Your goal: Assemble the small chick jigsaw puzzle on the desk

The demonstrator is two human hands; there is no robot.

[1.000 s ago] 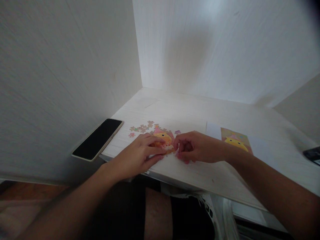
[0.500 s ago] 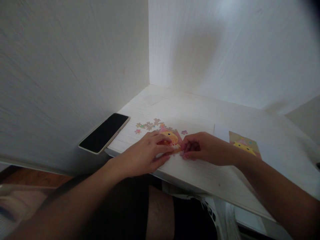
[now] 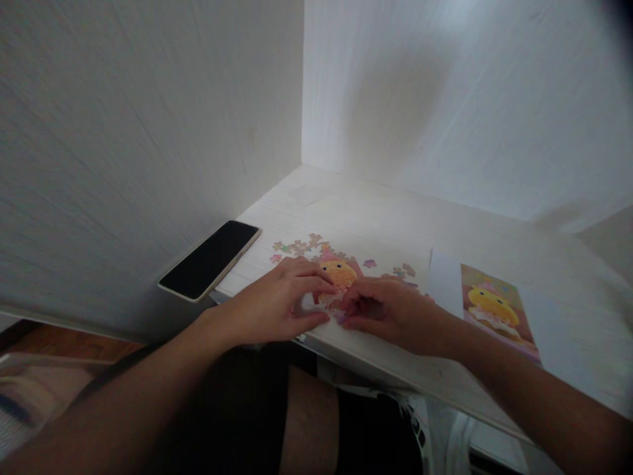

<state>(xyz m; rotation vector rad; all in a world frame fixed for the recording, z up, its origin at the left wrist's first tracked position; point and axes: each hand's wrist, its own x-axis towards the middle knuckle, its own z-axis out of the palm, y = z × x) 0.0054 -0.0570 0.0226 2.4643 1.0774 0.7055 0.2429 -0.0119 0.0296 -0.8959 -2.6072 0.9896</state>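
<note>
A white wood-grain desk is sitting in a corner between two pale walls. Lying flat on it are a dark phone overhanging the left edge, a partly joined puzzle, loose puzzle pieces scattered just behind it, a few more pieces to its right, and what is probably a printed reference picture.

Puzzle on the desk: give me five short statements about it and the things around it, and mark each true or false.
1. Both hands rest at the partly assembled puzzle. True.
2. The phone lies right of the puzzle. False: it lies to its left, screen dark.
3. Loose pieces lie beyond the left hand. True.
4. The reference picture lies under the right hand. False: it lies to that hand's right.
5. The desk is black. False: it is white.
</note>
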